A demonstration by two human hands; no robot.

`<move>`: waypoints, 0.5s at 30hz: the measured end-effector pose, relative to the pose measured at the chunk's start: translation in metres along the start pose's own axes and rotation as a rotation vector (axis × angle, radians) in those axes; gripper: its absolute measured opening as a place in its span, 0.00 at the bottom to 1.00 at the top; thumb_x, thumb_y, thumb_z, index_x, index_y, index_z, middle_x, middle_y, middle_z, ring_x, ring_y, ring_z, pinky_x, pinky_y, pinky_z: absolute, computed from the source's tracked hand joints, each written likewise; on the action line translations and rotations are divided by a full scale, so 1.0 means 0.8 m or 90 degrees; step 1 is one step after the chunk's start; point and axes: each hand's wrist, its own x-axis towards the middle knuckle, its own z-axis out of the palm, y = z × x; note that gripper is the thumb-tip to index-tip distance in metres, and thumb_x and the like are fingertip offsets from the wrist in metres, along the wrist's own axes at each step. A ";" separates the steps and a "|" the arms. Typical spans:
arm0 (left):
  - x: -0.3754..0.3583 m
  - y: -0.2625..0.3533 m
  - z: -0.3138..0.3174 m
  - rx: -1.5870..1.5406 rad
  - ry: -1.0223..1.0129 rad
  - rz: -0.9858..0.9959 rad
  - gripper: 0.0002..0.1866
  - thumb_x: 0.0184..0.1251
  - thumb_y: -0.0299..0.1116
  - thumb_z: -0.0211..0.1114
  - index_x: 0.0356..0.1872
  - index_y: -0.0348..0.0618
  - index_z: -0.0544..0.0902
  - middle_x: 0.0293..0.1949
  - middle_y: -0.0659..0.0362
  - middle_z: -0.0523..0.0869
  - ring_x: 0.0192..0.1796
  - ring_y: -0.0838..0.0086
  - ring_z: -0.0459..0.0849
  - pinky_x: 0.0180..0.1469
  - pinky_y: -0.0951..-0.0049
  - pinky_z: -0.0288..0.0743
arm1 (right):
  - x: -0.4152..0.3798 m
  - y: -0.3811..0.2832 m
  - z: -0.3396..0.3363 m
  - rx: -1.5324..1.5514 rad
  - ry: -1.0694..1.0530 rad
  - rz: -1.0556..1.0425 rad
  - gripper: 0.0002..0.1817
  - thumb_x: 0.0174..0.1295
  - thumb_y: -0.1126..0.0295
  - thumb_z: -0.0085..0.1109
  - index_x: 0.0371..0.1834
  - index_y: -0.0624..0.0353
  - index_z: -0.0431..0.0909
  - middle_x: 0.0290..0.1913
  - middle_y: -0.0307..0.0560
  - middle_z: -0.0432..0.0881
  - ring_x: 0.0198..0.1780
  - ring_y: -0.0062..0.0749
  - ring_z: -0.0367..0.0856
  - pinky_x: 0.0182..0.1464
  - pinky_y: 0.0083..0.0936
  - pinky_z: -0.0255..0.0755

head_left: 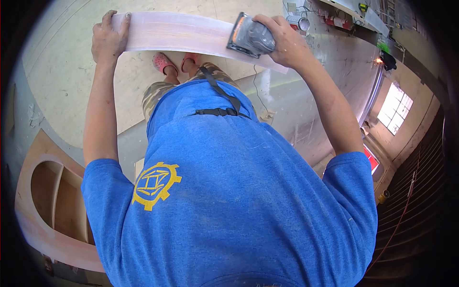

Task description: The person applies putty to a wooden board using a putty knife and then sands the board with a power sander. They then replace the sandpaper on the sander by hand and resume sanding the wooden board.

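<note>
A long, pale pinkish-white board (177, 32) spans the top of the head view, slightly bowed by the wide lens. At its left end my left hand (110, 38) is closed on the board, with fingertips over its upper edge. My right hand (284, 40) grips a grey and black sander (253, 36) with an orange label. The sander rests against the board near its right end, covering part of the surface. My right palm and the back of the sander hide some of the fingers.
Pink clogs (165, 63) stand below the board on the pale floor. A curved wooden frame with an oval opening (36, 162) lies at lower left. A cable (256, 86) trails across the floor. At upper right are a can (300, 23) and a person (387, 60) beside bright sparks.
</note>
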 end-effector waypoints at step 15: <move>0.002 -0.028 0.023 -0.001 0.005 0.006 0.33 0.63 0.67 0.54 0.64 0.62 0.74 0.54 0.47 0.79 0.54 0.55 0.82 0.57 0.58 0.75 | -0.047 0.035 0.048 0.120 0.077 -0.040 0.43 0.43 0.77 0.70 0.66 0.34 0.67 0.52 0.52 0.74 0.51 0.54 0.80 0.50 0.40 0.78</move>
